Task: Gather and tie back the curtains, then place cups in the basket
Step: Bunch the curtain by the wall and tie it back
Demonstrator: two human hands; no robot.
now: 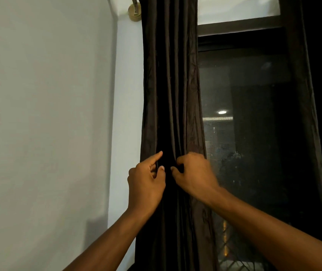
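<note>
Dark brown fabric, matte and lightly creased, made up the left curtain (170,85), which hung gathered into a narrow column of vertical folds from the top of the frame to the bottom; it stood between a pale wall (44,114) on its left and a dark window (254,124) on its right. Second curtain (310,114), same dark cloth, hung at the right edge of the window, drawn in low down near the frame's right border; what held it there could not be made out. Brass-coloured rod bracket (134,11) was fixed to the wall beside the top of the left curtain. Window glass carried a round light reflection (222,112) and a faint lattice pattern low down. Containers: none were in view, and no cups were in view. Left hand (146,184) was at the front of the gathered folds at about mid-height, index finger extended against the cloth, thumb and remaining fingers curled and pinching a fold. Right hand (194,173) sat just beside it, the two nearly touching, fingers curled into the fabric and gripping the folds. Curtain cloth passed behind and between both hands, running on above and below the grip, both forearms reaching up to it from the lower frame
</note>
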